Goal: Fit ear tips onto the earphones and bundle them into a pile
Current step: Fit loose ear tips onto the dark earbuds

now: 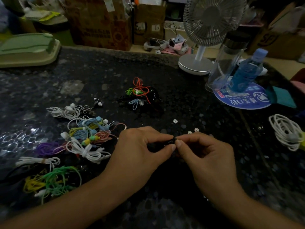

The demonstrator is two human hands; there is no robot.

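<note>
While both hands meet low at the centre of the dark table (181, 96), the left hand (140, 146) and right hand (203, 151) pinch a small black earphone (171, 140) between thumbs and forefingers. Its short body runs roughly nine to three o'clock, sitting right where the fingertips touch; which end faces which hand cannot be told. Loose white ear tips (175, 121) lie at twelve o'clock, just beyond the knuckles. Coloured earphone bundles (85, 139) spread at nine o'clock, a smaller pile (140, 95) further off at eleven.
</note>
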